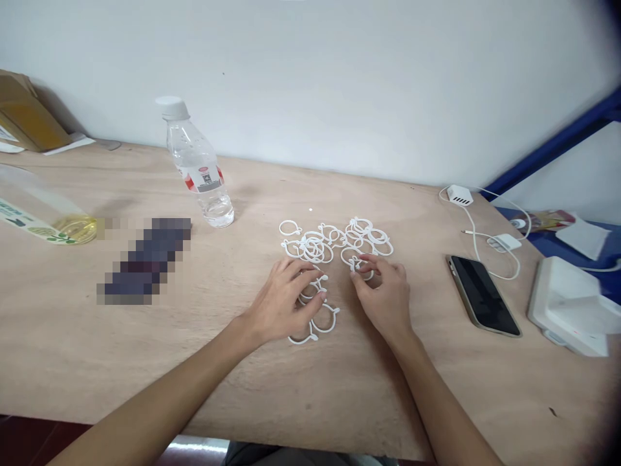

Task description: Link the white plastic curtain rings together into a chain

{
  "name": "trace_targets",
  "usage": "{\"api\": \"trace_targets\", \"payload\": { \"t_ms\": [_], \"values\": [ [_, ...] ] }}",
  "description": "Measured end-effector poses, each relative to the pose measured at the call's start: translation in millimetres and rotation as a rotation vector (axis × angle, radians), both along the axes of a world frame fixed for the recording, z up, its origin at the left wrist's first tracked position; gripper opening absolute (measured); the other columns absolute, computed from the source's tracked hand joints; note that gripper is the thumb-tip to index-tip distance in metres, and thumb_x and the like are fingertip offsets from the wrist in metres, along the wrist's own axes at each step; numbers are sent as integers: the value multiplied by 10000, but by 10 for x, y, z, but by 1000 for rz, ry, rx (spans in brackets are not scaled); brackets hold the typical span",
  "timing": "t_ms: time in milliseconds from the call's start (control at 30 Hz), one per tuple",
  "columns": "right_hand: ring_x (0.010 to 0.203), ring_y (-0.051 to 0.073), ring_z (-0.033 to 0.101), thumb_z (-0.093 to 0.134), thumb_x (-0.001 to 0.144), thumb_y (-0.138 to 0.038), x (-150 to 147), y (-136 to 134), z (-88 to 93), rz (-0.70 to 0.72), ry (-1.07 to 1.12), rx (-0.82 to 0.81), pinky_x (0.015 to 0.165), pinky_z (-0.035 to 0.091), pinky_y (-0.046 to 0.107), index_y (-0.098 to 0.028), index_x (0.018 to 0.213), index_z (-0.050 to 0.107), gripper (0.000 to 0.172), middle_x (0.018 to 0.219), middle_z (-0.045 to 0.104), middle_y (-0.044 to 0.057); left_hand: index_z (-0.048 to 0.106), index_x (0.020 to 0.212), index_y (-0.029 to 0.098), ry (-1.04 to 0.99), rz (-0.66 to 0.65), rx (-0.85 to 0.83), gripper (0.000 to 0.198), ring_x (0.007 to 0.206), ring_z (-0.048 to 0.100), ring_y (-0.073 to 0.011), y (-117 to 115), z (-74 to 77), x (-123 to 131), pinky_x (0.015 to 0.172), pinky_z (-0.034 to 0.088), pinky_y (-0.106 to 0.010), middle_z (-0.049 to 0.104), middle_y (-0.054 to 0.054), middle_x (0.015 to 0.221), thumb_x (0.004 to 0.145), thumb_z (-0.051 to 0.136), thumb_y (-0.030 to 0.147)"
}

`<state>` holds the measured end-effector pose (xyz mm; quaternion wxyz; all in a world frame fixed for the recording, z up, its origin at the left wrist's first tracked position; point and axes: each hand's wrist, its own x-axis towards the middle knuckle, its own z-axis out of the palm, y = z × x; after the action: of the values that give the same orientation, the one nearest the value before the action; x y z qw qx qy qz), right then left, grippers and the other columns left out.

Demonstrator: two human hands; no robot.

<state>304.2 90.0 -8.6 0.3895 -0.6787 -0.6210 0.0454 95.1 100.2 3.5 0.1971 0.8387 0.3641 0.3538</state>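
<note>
A loose pile of several white plastic rings point(334, 241) lies on the wooden table point(242, 362). My left hand point(284, 301) rests on a short linked chain of rings point(317, 310), its fingers curled and pressing down on them. To its right, my right hand point(385, 294) pinches a single white ring point(356, 264) at the near edge of the pile between thumb and fingertips. Both forearms reach in from the bottom of the view.
A clear water bottle point(196, 165) stands behind the pile at the left. A dark phone point(482, 294) lies at the right, with white chargers and cable point(485, 226) behind it and a white device point(570, 304) at the far right. A tipped bottle point(46, 217) and a cardboard box point(26, 113) sit at the far left.
</note>
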Motion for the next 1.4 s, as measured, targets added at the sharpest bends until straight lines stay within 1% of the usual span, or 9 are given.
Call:
{"api": "trace_targets", "payload": {
  "t_ms": [333, 533, 633, 767, 867, 967, 1100, 1200, 1400],
  "values": [
    [848, 253, 479, 621, 836, -285, -16, 35, -95, -15, -230, 91, 811, 425, 429, -203, 896, 751, 165, 821, 633, 85, 650, 1112, 168, 6, -1, 8, 256, 1059, 571, -250, -11, -5, 2, 944, 462, -456, 668, -106, 1113, 875, 594, 250],
    [862, 246, 522, 593, 875, -270, -40, 22, 1, -52, -170, 239, 822, 459, 461, -236, 845, 744, 158, 858, 627, 85, 649, 1111, 167, -7, -8, 9, 255, 1045, 574, -251, -6, -6, 4, 936, 466, -461, 668, -109, 1097, 879, 591, 257],
    [932, 257, 572, 586, 885, -273, -78, -10, 98, 5, -86, 279, 852, 482, 474, -239, 859, 727, 147, 953, 654, 101, 637, 1127, 175, -14, 4, 10, 263, 1053, 577, -250, -7, 4, 0, 943, 471, -455, 651, -110, 1119, 881, 586, 254],
    [941, 240, 634, 575, 889, -240, -186, -78, 184, 285, 58, 227, 888, 496, 469, -253, 864, 693, 121, 962, 706, 76, 505, 1323, 198, -32, 64, -18, 506, 1178, 528, -282, -6, 4, -17, 1007, 445, -468, 561, -130, 1290, 854, 639, 333],
    [875, 218, 653, 603, 869, -214, -290, -136, 195, 433, 190, 179, 879, 497, 447, -248, 831, 679, 91, 878, 724, 47, 477, 1343, 207, -25, 43, -32, 587, 1135, 552, -278, 4, -3, -29, 984, 449, -456, 606, -114, 1237, 829, 681, 405],
    [821, 194, 650, 643, 842, -232, -347, -176, 196, 430, 379, 98, 802, 516, 393, -240, 866, 682, 47, 856, 716, 36, 550, 1248, 194, -12, -20, -27, 429, 971, 596, -247, 10, 12, -32, 907, 463, -433, 684, -79, 1022, 869, 637, 375],
    [748, 178, 659, 675, 809, -335, -329, -177, 239, 380, 652, -106, 671, 536, 331, -241, 1003, 698, 217, 847, 721, 28, 607, 1146, 194, -57, -90, -94, 298, 861, 583, -219, -3, 78, -24, 824, 476, -382, 680, -55, 878, 910, 561, 370],
    [771, 187, 665, 661, 822, -369, -311, -165, 276, 433, 685, -186, 705, 543, 338, -228, 856, 734, 163, 831, 728, 32, 635, 1086, 200, -112, -113, -194, 260, 800, 586, -199, -15, 116, -15, 774, 483, -349, 679, -49, 859, 920, 537, 375],
    [717, 170, 626, 637, 848, -373, -348, -186, 256, 432, 663, -140, 671, 513, 313, -209, 750, 689, 199, 754, 683, 27, 620, 1064, 209, -155, -99, -290, 248, 854, 605, -210, -22, 85, -13, 831, 467, -387, 700, -60, 950, 913, 543, 390]
  ]
}}
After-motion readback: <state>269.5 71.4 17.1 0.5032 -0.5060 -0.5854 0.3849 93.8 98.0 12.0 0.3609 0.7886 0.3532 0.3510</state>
